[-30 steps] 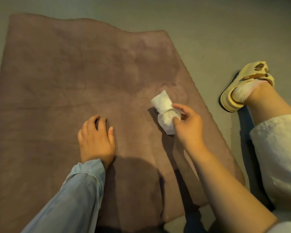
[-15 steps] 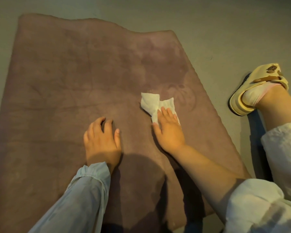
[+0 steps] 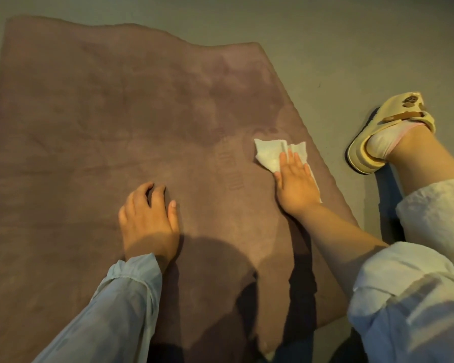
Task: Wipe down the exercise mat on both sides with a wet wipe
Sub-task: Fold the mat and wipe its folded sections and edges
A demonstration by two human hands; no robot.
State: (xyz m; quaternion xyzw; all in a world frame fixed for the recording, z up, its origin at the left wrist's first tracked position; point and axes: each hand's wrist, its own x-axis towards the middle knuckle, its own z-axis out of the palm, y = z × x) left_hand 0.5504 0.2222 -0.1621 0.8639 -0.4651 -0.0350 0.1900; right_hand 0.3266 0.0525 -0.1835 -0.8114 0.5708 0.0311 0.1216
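Note:
A brownish-mauve exercise mat [image 3: 95, 121] lies flat on the floor and fills most of the view. A white wet wipe [image 3: 271, 153] is spread on the mat near its right edge. My right hand [image 3: 296, 183] lies flat on the wipe with straight fingers and presses it onto the mat. My left hand [image 3: 148, 218] rests on the middle of the mat, fingertips bent down against the surface, holding nothing. Faint embossed lettering [image 3: 230, 167] runs between the two hands.
The grey floor [image 3: 338, 48] surrounds the mat on the far side and right. My right foot in a cream sandal [image 3: 378, 142] stands on the floor just right of the mat's edge. My knee in light trousers [image 3: 417, 297] is at lower right.
My right hand went from pinching the bunched wipe above the mat to pressing it flat, then slid it rightward toward the mat's right edge. My left hand stayed put.

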